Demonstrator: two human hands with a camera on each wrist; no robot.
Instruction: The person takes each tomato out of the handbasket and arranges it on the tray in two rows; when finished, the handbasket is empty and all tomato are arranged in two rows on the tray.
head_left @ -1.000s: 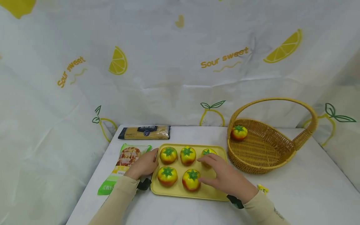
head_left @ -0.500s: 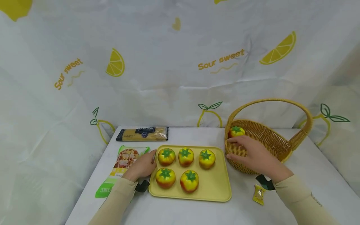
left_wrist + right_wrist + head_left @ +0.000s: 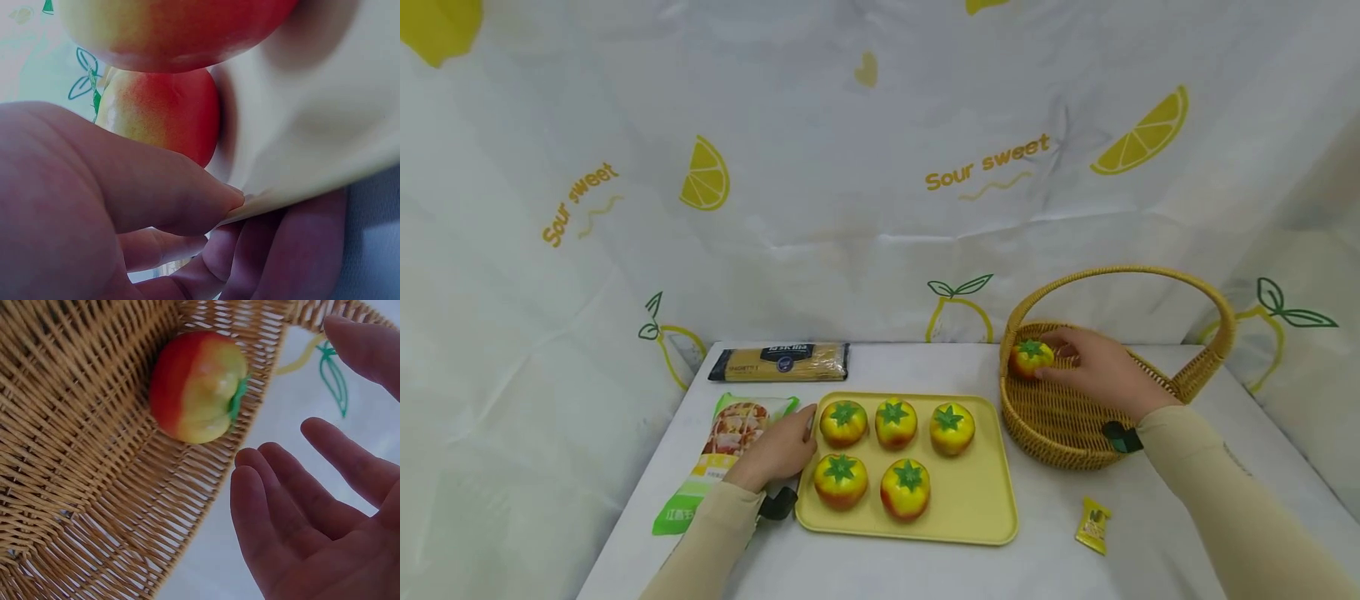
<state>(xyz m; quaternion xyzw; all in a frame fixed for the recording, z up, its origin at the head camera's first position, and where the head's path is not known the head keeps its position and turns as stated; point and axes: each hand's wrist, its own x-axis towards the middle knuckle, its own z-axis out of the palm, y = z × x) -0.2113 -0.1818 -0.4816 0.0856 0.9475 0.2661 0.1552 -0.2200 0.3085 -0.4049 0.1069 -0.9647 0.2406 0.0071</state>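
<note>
In the head view my left hand [image 3: 777, 450] holds the left edge of a yellow tray [image 3: 973, 496]. The left wrist view shows the thumb [image 3: 181, 194] on the tray's rim and fingers curled beneath it. Several red-and-yellow tomatoes with green star-shaped tops, such as the front one [image 3: 906, 490], stand on the tray. A single tomato [image 3: 1028, 360] sits at the left side inside a wicker basket [image 3: 1067, 457]. Over that basket my right hand [image 3: 1101, 371] reaches toward this tomato, fingers spread around its right side; in the right wrist view they are apart from it.
A spaghetti pack [image 3: 782, 362] lies at the back left. A green-and-white food bag [image 3: 700, 475] is left of the tray, partly behind the left arm. A small yellow packet [image 3: 1093, 527] lies in front of the basket, whose tall handle [image 3: 1120, 270] arches over it.
My right hand has moved right from over the tray to the basket, then farther in, beside the tomato there. The left hand stays on the tray's edge.
</note>
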